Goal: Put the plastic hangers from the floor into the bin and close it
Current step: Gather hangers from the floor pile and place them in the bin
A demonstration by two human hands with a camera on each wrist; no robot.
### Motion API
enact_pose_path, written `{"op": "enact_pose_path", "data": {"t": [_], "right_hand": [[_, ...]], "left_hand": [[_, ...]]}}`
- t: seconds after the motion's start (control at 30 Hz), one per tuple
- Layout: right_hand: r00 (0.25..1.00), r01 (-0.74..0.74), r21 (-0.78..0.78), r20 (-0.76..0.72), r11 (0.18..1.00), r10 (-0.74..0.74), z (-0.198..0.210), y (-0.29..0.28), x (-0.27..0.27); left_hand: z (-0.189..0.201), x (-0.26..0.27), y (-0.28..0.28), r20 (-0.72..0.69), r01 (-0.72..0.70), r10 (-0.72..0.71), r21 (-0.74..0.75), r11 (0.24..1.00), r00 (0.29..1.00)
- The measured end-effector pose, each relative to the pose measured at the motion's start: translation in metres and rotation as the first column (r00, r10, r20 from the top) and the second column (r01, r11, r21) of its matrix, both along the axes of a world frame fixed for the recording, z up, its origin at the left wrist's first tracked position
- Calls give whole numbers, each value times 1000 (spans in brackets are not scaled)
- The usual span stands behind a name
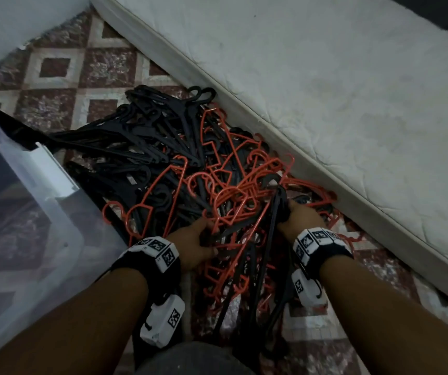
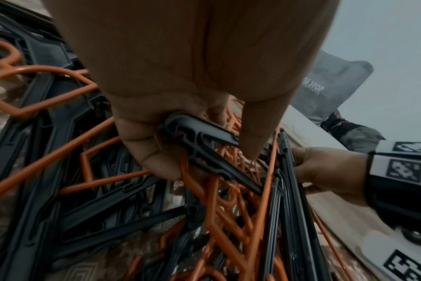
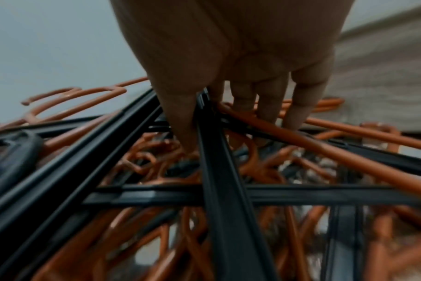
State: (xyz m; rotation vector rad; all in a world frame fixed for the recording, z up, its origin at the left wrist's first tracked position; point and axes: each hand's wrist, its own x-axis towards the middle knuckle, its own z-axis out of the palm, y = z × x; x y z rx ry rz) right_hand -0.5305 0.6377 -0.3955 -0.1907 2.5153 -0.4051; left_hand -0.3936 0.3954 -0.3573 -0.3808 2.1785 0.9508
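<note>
Gripping into the pile of hangers (image 1: 179, 163) on the patterned rug (image 1: 55, 69), the left hand (image 1: 195, 244) curls its fingers round a black hanger (image 2: 204, 150) end, while the right hand (image 1: 298, 215) pinches, seemingly, black hanger bars (image 3: 219, 171). Left of the pile stands the clear bin (image 1: 28, 201); right of it lies the mattress (image 1: 325, 90).

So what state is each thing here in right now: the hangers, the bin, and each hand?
Hangers: black and orange, tangled in a heap on the carpet, not yet in the bin.
Bin: clear plastic, left of the heap; whether it is open cannot be told.
Left hand: grip closed around the end of a black hanger and orange ones.
Right hand: grip closed on a bundle of black hanger bars.
Mattress: lying flat beside the heap.
</note>
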Motion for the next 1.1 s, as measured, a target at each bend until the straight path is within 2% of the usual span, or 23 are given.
{"op": "enact_pose_path", "data": {"t": [0.1, 0.3, 0.5, 0.7, 0.83, 0.97, 1.03, 1.1], "right_hand": [[991, 55, -60, -118, 997, -62, 21, 11, 5], [955, -10, -130, -295, 991, -29, 78, 28, 7], [879, -104, -160, -477, 982, 16, 160, 28, 6], [822, -193, -179, -567, 965, 60, 254, 10, -7], [751, -292, -198, -654, 936, 96, 324, -4, -6], [676, -348, -127, -721, 929, 155, 380, -20, -3], [642, -368, -98, -746, 925, 176, 403, -30, -2], [601, -393, -54, -771, 918, 212, 423, -40, 0]], "left_hand": [[16, -3, -4, -135, -27, 22, -33, 999, 991], [83, -15, -14, -325, -7, 0, -20, 1000, 946], [169, -15, -23, -489, -26, -5, -56, 998, 872], [248, -5, -27, -624, -95, 23, -81, 992, 781], [291, 9, -34, -726, -163, 61, -71, 984, 685], [335, 29, -42, -817, -230, 44, -110, 967, 575], [351, 37, -46, -861, -305, 28, -149, 941, 508], [364, 46, -51, -902, -410, 71, -122, 904, 425]]}}
